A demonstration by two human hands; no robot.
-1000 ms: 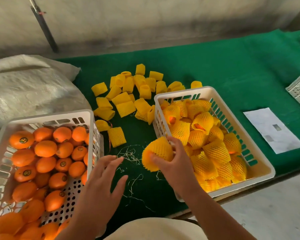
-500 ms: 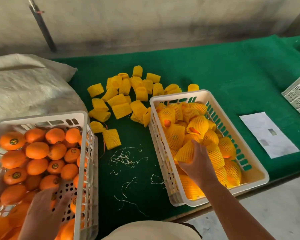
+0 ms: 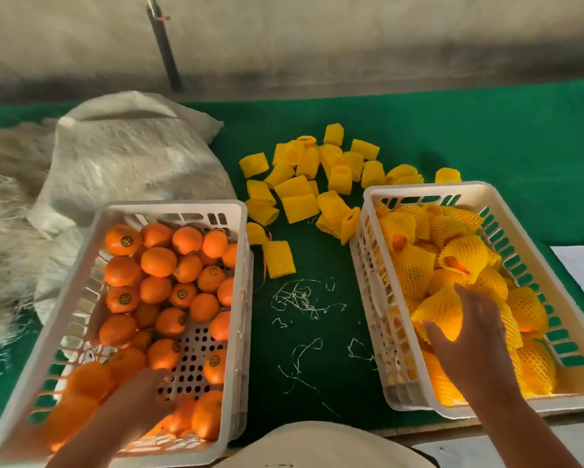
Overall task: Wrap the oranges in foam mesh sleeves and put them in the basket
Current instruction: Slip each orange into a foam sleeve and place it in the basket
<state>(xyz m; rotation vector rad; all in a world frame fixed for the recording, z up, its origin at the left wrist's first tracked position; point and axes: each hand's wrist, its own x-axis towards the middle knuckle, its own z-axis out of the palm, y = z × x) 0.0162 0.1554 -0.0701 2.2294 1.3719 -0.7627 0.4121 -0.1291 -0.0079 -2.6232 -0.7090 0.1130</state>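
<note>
A white sack [image 3: 128,157] and loose threads [image 3: 300,298] lie on green felt [image 3: 486,130].

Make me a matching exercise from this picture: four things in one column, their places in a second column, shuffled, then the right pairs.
Things
1. bare oranges
2. wrapped oranges
3. empty foam sleeves
4. loose threads

Places
A. scattered on the green cloth between the baskets
B. in the left basket
C. in the right basket
D. piled on the cloth beyond the threads

Pairs: 1-B, 2-C, 3-D, 4-A
</note>
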